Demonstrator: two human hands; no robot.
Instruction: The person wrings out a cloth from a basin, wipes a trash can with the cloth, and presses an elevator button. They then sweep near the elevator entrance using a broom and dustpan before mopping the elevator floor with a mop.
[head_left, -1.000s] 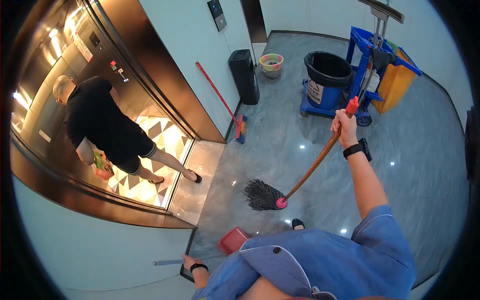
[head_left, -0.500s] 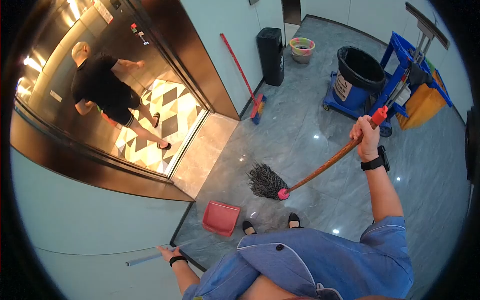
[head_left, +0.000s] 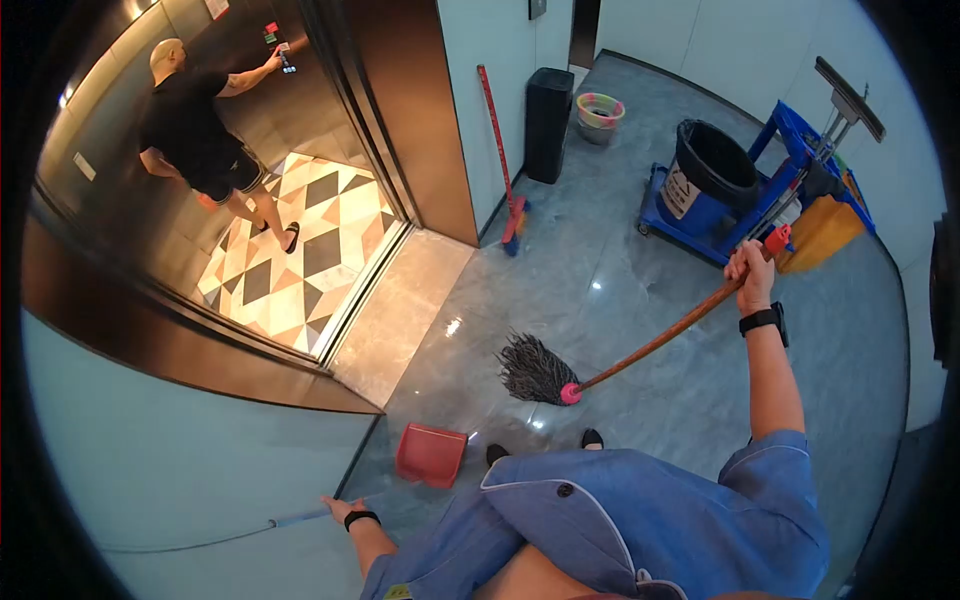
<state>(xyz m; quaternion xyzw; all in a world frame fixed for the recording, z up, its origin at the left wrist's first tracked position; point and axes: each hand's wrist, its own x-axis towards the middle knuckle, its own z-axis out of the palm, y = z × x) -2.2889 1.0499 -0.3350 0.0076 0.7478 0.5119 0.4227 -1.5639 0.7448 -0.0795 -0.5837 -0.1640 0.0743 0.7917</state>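
Note:
My right hand point(head_left: 752, 272) is closed around the upper end of a mop's wooden handle point(head_left: 675, 328), just below its red cap. The mop's dark string head point(head_left: 535, 370) rests on the floor in front of my feet. Low on the left, my left hand point(head_left: 345, 510) is wrapped about a pale, thin tube point(head_left: 295, 519), which runs towards a red dustpan point(head_left: 430, 455) on the floor; its join to the pan is hard to see. The finger grip there is only partly visible.
A person in black stands inside the open elevator point(head_left: 300, 240) on the left. A red-handled broom point(head_left: 495, 140) leans by a black bin point(head_left: 549, 125); colourful basins point(head_left: 600, 115) stand behind. A blue cleaning cart point(head_left: 655, 205) carries a lined bucket point(head_left: 710, 175). The tiled floor is shiny.
The person in the elevator has stepped further in and now reaches to the button panel. My view has shifted slightly; both my hands keep their hold, and the mop head stays on the floor.

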